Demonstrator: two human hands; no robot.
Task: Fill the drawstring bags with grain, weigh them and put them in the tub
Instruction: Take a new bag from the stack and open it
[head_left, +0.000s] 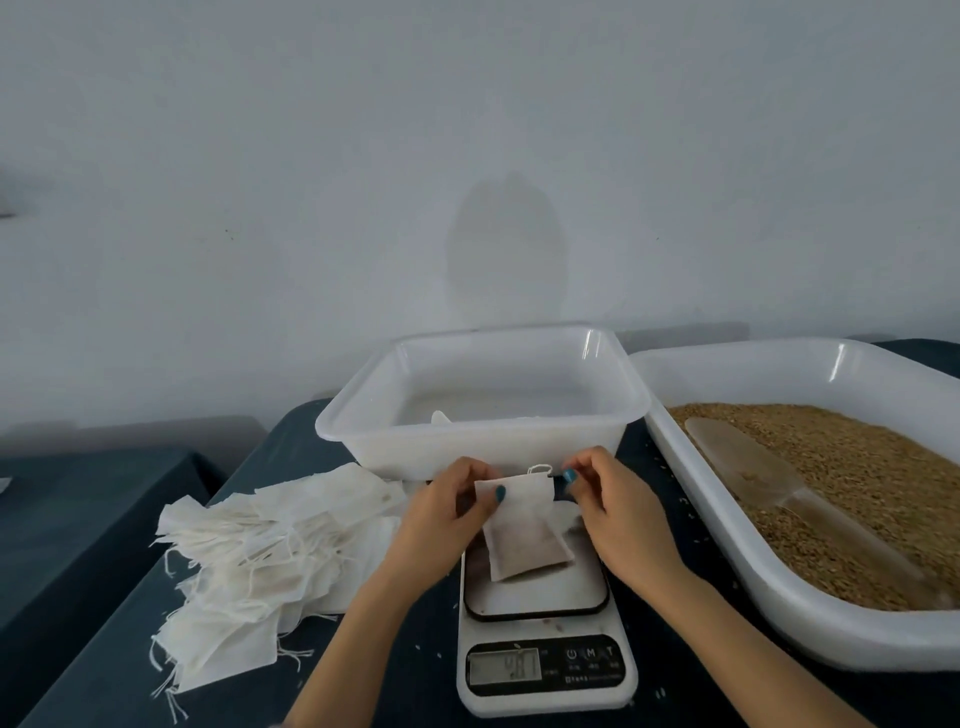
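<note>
Roughly lengthwise: bag (524, 530), mouth toward tub (519, 448).

Scale (545, 660) centre; tub (483, 410) behind; empty bags (260, 561) left; grain tray (810, 613) right.

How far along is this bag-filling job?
Early on. One bag is already filled; the left hand and right hand pinch its top at the scale, so weighing is in hand. The tub behind looks nearly empty, and a pile of flat bags awaits filling.
</note>
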